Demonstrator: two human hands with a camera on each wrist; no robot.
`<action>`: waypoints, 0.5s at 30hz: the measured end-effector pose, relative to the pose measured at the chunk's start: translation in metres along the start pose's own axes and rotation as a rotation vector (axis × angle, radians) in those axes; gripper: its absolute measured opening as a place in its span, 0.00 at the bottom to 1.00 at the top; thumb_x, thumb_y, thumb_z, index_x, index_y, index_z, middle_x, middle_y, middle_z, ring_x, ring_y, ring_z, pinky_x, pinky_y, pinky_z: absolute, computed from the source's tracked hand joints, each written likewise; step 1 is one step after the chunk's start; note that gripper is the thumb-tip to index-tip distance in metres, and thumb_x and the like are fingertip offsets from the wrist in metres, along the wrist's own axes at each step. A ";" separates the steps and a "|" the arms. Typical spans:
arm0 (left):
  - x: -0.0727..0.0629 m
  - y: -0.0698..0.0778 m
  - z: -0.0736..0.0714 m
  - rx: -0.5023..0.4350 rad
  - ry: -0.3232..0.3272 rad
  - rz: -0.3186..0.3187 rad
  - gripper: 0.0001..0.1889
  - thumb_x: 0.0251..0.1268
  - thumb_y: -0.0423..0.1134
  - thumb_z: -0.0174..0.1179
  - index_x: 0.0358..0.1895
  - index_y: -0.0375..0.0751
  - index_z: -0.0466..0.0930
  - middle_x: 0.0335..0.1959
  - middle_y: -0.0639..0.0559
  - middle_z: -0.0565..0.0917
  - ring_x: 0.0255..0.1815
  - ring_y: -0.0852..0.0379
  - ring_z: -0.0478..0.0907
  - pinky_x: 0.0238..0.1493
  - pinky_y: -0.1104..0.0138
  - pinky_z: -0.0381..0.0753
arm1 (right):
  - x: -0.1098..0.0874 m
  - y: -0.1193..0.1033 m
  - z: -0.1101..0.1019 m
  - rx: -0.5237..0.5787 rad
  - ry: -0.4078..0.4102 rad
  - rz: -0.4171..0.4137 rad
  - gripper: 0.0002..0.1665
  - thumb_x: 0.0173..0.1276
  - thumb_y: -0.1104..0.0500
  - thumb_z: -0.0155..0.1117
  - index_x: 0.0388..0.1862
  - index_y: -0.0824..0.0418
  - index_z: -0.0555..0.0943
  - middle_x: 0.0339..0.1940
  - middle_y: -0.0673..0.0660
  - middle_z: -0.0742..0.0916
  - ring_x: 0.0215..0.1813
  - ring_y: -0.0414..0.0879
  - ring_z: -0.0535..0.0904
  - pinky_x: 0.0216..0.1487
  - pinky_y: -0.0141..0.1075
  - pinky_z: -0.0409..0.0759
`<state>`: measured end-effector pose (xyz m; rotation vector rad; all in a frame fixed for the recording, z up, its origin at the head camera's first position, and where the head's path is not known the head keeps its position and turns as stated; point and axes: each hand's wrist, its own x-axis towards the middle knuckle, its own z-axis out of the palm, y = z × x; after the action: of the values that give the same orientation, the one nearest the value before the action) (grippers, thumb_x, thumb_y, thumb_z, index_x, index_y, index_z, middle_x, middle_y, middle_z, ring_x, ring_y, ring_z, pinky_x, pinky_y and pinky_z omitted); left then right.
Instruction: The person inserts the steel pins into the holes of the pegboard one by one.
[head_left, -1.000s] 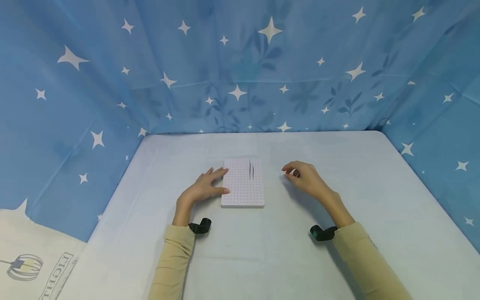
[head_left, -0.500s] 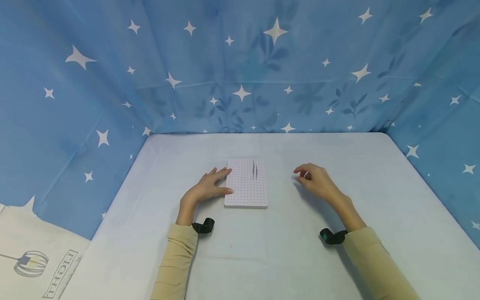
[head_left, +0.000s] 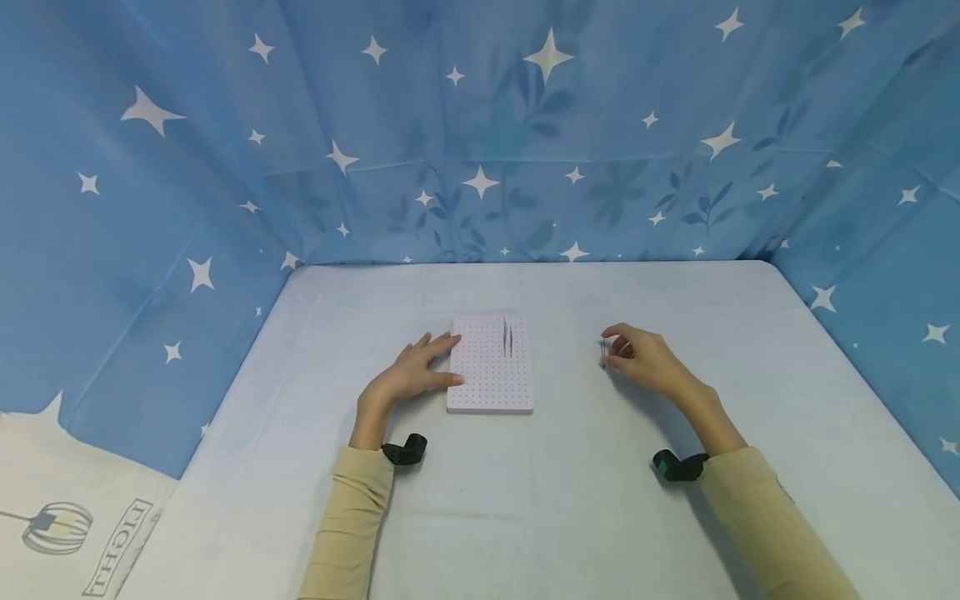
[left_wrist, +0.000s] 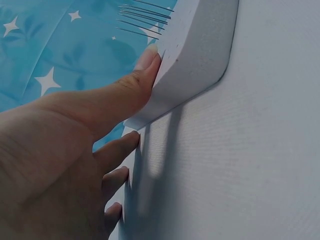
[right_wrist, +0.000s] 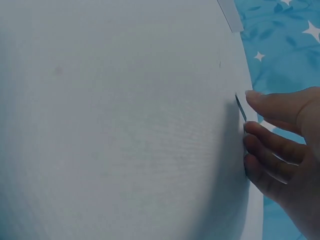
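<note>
My left hand (head_left: pixel 412 372) lies at the left side of a white perforated board (head_left: pixel 480 383), fingers spread. In the left wrist view its thumb touches the edge of the board (left_wrist: pixel 195 65). Several thin metal pins (left_wrist: pixel 145 19) stand upright in the board's holes. To the right of the board, my right hand (head_left: pixel 643 360) hovers low over the table beside a thin dark metal pin (head_left: pixel 602 353). Its fingers are loosely bent. In the right wrist view the pin (right_wrist: pixel 240 106) lies by the thumb and forefinger, which are apart; contact is hard to tell.
A white cloth (head_left: pixel 487 500) covers the table. Blue curtains with stars (head_left: pixel 480 125) hang behind it and at both sides. A small dark mark (right_wrist: pixel 220 64) shows on the cloth in the right wrist view.
My right hand has moved to the right, away from the board, and a thin pin now shows by its fingertips. The left hand keeps its place at the board.
</note>
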<state>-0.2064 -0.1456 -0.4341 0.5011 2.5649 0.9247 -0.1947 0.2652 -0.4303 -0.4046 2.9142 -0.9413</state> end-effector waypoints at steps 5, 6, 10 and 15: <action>0.001 -0.001 0.001 -0.008 -0.002 -0.002 0.44 0.67 0.52 0.68 0.83 0.50 0.58 0.85 0.47 0.53 0.87 0.41 0.37 0.84 0.43 0.32 | 0.002 0.004 -0.001 -0.003 -0.029 0.014 0.27 0.69 0.62 0.71 0.63 0.70 0.76 0.42 0.63 0.86 0.45 0.57 0.85 0.46 0.50 0.84; 0.001 -0.001 0.001 -0.009 -0.001 -0.003 0.44 0.67 0.52 0.68 0.83 0.50 0.58 0.85 0.47 0.53 0.87 0.41 0.37 0.84 0.43 0.32 | 0.003 0.004 -0.002 -0.007 -0.033 0.015 0.27 0.69 0.61 0.71 0.63 0.70 0.77 0.42 0.63 0.86 0.45 0.56 0.85 0.47 0.50 0.84; 0.001 -0.001 0.001 -0.009 0.003 -0.007 0.44 0.67 0.53 0.69 0.83 0.51 0.58 0.85 0.48 0.53 0.87 0.41 0.37 0.84 0.43 0.32 | 0.005 0.006 -0.003 -0.011 -0.063 0.019 0.28 0.69 0.58 0.73 0.62 0.69 0.78 0.42 0.61 0.84 0.44 0.54 0.82 0.48 0.49 0.82; -0.001 0.001 -0.001 -0.005 0.001 -0.012 0.44 0.67 0.53 0.68 0.83 0.50 0.58 0.85 0.47 0.53 0.87 0.41 0.37 0.84 0.44 0.32 | 0.007 0.008 -0.004 -0.017 -0.104 0.024 0.29 0.68 0.57 0.74 0.63 0.68 0.78 0.43 0.60 0.83 0.43 0.51 0.79 0.46 0.45 0.80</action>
<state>-0.2061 -0.1457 -0.4328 0.4835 2.5624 0.9277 -0.2036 0.2720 -0.4315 -0.4055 2.8289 -0.8650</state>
